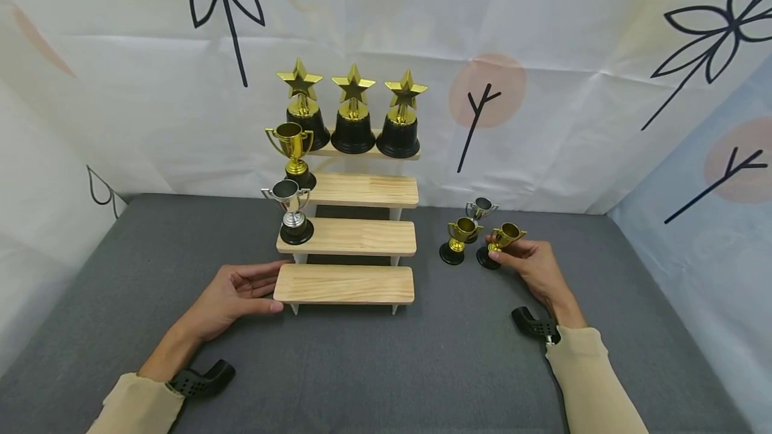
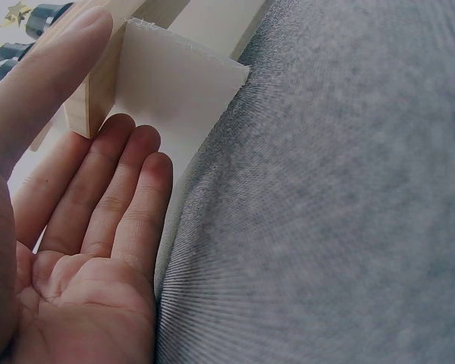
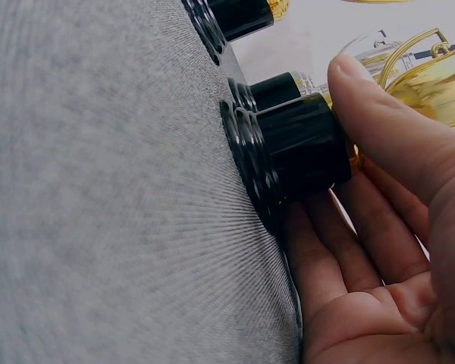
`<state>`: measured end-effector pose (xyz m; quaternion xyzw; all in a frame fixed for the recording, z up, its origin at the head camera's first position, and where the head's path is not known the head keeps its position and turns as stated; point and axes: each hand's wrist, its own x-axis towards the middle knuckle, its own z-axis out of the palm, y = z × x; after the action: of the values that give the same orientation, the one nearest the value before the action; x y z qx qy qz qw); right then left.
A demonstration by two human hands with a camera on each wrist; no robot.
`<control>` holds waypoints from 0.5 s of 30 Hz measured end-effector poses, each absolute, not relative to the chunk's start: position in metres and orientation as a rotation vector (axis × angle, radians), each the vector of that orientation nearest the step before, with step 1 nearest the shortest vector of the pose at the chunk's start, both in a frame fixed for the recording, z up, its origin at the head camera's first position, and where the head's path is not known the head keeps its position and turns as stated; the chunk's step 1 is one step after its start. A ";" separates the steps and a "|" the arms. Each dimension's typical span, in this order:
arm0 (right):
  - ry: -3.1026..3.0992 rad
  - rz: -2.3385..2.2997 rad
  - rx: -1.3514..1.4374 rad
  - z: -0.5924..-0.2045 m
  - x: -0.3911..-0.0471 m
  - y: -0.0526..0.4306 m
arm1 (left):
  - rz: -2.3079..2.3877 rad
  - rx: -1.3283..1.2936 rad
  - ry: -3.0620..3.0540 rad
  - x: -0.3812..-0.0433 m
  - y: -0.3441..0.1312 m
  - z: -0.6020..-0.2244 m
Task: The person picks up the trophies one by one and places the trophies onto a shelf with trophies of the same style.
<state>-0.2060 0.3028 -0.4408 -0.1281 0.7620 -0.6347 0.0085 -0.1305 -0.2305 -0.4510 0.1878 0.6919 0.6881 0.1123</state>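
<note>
A tiered wooden stand (image 1: pixel 346 284) stands mid-table. At the left end of its lowest step, my left hand (image 1: pixel 244 293) has its thumb by the front edge and straight fingers behind; in the left wrist view those fingers (image 2: pixel 110 178) lie beside the white support (image 2: pixel 178 83). My right hand (image 1: pixel 533 263) pinches a small gold trophy cup (image 1: pixel 506 236) near its stem, and its black base (image 3: pixel 303 148) rests on the cloth. Close beside it are another gold trophy cup (image 1: pixel 461 230) and a silver trophy cup (image 1: pixel 481 207) behind.
Three gold star trophies (image 1: pixel 353 96) line the top step. At the left ends of the steps below stand a gold trophy cup (image 1: pixel 292 146) and a silver trophy cup (image 1: pixel 292 209). Grey cloth (image 1: pixel 362 374) covers the table, with a patterned white curtain (image 1: pixel 392 12) behind.
</note>
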 end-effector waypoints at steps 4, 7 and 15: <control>2.384 -1.982 -0.384 -0.440 -0.206 0.302 | 2.028 0.555 2.014 -0.130 -0.230 -0.451; 2.398 -1.975 -0.375 -0.439 -0.206 0.301 | 2.032 0.565 2.015 -0.130 -0.231 -0.451; 2.371 -2.036 -0.342 -0.440 -0.207 0.301 | 2.026 0.547 2.021 -0.131 -0.230 -0.451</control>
<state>-0.2069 0.3007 -0.4403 -0.1087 0.7543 -0.6475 -0.0010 -0.1309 -0.2303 -0.4515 0.1865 0.6891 0.6909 0.1137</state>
